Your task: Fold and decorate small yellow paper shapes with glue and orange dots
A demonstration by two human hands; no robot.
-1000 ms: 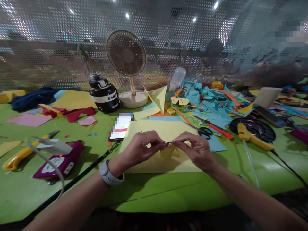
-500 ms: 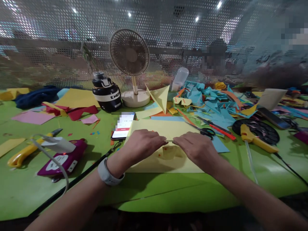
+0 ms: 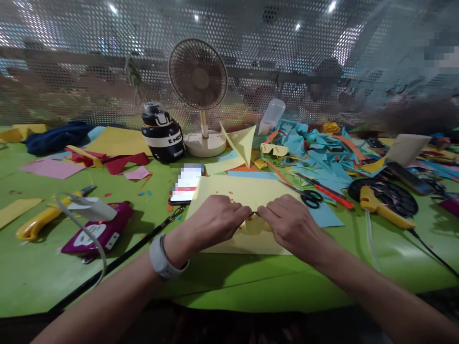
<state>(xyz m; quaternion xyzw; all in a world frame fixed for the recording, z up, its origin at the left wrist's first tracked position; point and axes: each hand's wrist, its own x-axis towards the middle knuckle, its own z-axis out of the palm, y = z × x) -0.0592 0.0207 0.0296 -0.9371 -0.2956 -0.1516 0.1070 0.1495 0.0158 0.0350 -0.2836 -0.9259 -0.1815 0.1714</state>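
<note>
My left hand [image 3: 220, 217] and my right hand [image 3: 290, 222] meet fingertip to fingertip, closed on the top edge of a small pale yellow piece of paper [image 3: 253, 227]. Most of that piece is hidden behind the fingers, so its full shape cannot be made out. Under both hands lies a larger pale yellow sheet [image 3: 247, 184], with small orange dots or bits showing near my left fingers. Scissors [image 3: 311, 198] with black handles rest by the sheet's right edge, close to my right hand.
A phone [image 3: 185, 184] lies behind my left hand. Further back stand a fan [image 3: 199, 76], a black bottle [image 3: 163, 136] and blue paper scraps [image 3: 315, 143]. To the right is a yellow glue gun [image 3: 383, 210]; to the left, a purple device [image 3: 98, 229] and a yellow-handled cutter [image 3: 46, 217].
My fingers have curled in more tightly over the small paper's edge, and the thumbs or fingertips are closer together. The whole view has shifted slightly.
</note>
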